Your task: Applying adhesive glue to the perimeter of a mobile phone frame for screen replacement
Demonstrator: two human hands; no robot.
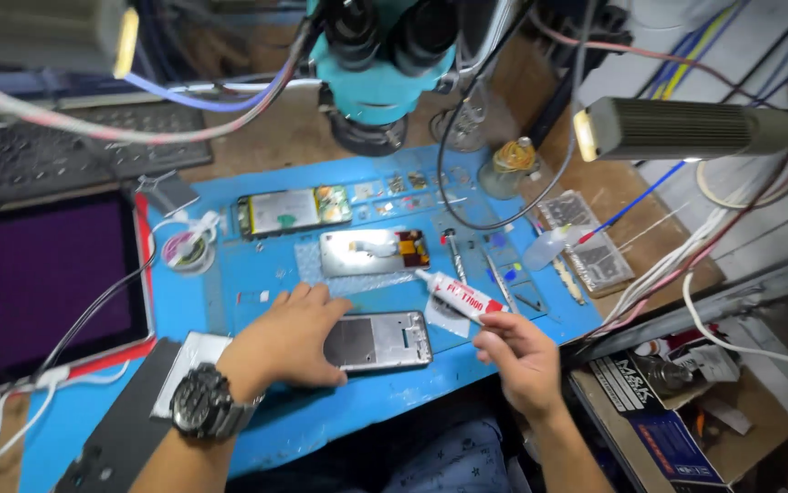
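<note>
left hand [289, 342] is flat on the blue mat [321, 420], palm down, fingers [321, 297] spread and pressing the left end of a silver phone frame [380, 340], pinning it rather than gripping it. the frame lies face up near the front edge of the mat, just in front of the person. right hand [522, 356] is closed around the tail of a white glue tube [458, 295] with red print, thumb and fingers pinched tight on it, nozzle pointing up and left, hovering just above the frame's right end. behind it on the mat sits an opened phone body [374, 251], and another one [292, 210] further back. a teal microscope [380, 64] hangs over the counter, and a dark tablet [42, 283] rests off to the left. there's a chunky wristwatch [204, 402] on the left wrist.
</note>
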